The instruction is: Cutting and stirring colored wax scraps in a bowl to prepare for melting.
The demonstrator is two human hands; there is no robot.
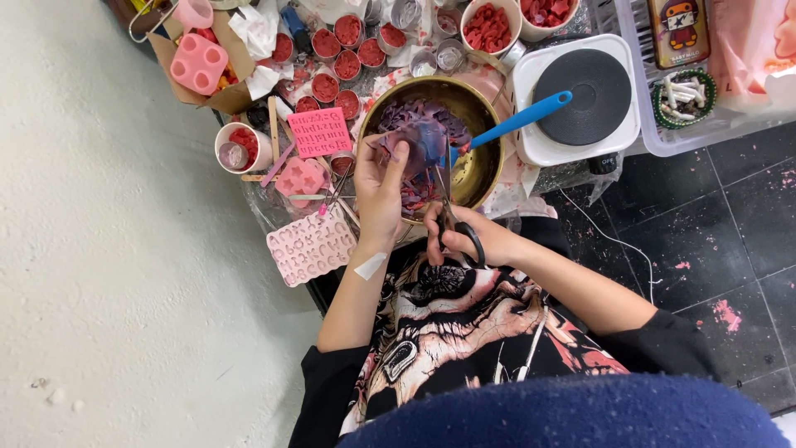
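Observation:
My left hand [380, 187] pinches a thin, purplish translucent sheet [423, 139] and holds it up over a brass-coloured bowl [481, 170]. My right hand [464, 236] grips black-handled scissors [448, 211], whose blades point up into the sheet's lower edge. Inside the bowl lie several purple and red cut pieces [419, 112]. A blue-handled spatula [522, 118] rests in the bowl, its handle sticking out to the right.
A white single hotplate [580, 95] stands right of the bowl. Pink silicone moulds [311, 246] lie to the left, with small tins of red wax [336, 62] and white cups [489, 25] behind. A clear bin [705, 83] is far right.

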